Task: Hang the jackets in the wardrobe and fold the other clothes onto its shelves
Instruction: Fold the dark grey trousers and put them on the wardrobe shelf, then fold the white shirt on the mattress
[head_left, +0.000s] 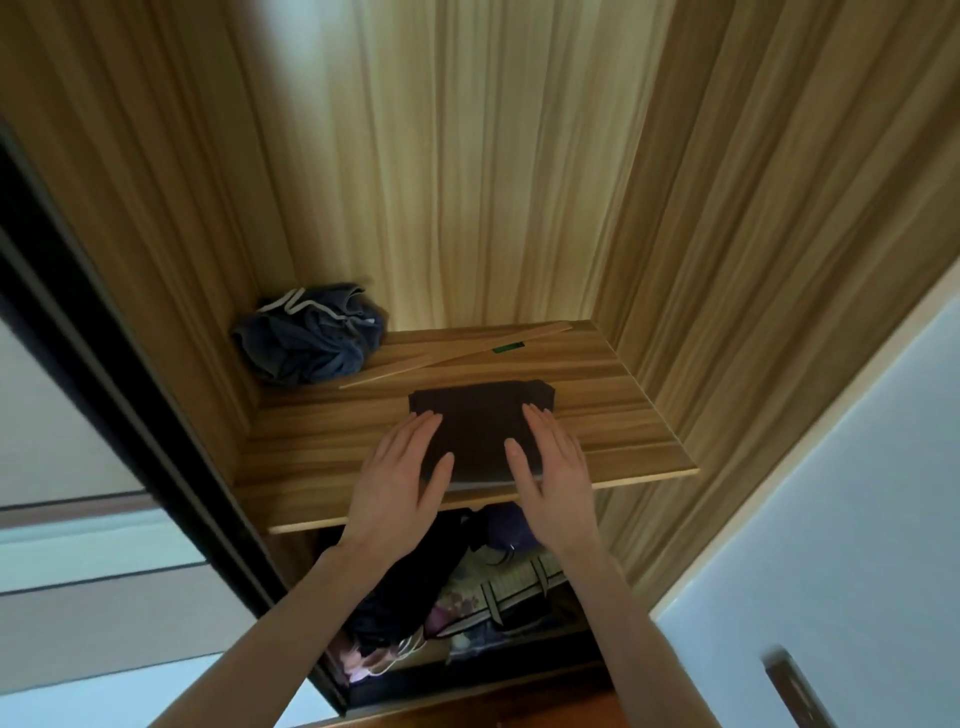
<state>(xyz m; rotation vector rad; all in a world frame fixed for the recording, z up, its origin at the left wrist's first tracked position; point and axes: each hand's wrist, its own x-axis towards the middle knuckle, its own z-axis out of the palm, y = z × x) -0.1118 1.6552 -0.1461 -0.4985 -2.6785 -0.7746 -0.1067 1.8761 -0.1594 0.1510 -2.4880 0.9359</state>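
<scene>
2 hands flat on folded garment, crumpled blue clothes behind

Both bare forearms reach forward and up, roughly parallel. The left hand lies flat, fingers straight and together. The right hand mirrors it, palm down.

probably a home: wardrobe with clothes
</scene>
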